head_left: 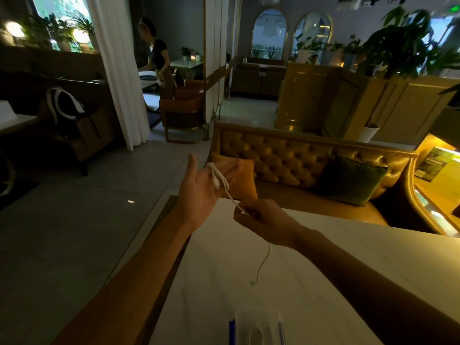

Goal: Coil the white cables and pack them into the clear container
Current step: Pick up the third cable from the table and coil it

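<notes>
My left hand (202, 186) is raised above the table's far left corner, palm up, fingers straight and together. A thin white cable (219, 179) is looped a few turns around those fingers. From the loops the cable runs down to my right hand (261, 221), which pinches it between thumb and fingers. Below the right hand the loose end (263, 263) hangs down, its plug just above the white table (323, 282). The clear container (258, 331) with a blue edge shows blurred at the bottom of the view.
A tufted yellow sofa (286, 155) with a green cushion (351, 179) stands beyond the table. Grey floor lies to the left. A person (159, 58) stands at another table far back left, beside a white curtain (117, 70).
</notes>
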